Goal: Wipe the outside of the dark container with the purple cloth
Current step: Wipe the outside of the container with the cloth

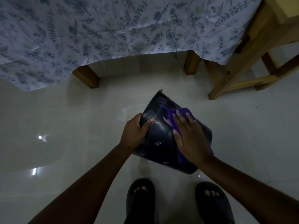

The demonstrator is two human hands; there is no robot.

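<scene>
— Head view: where is the dark navy plastic container (159, 139) with faint pale leaf prints?

— Held tilted above the glossy pale tiled floor (64, 126), just ahead of the person's feet in dark open-toed slides (141, 196). Its outer wall faces the camera. Whether it touches the floor I cannot tell, and its inside is hidden, so nothing can be said of any contents.

— And the hands?

— The left hand (135, 131) is clamped on the container's left edge, thumb lying over the outer wall, fingers curled round behind. The right hand (189, 135) lies flat with its fingers spread, gripping nothing, pressing the crumpled purple cloth (172, 115) against the right part of the wall. The cloth shows beyond the fingertips and again below the wrist.

— The surroundings?

— The room is dim; small bright reflections sit on the floor at the left. Beyond the container a white sheet with a blue leaf pattern (97, 29) hangs over a bed whose brown wooden legs (88, 76) stand on the tiles. At the right stands a light wooden stool (239, 73), well apart from the container.
</scene>
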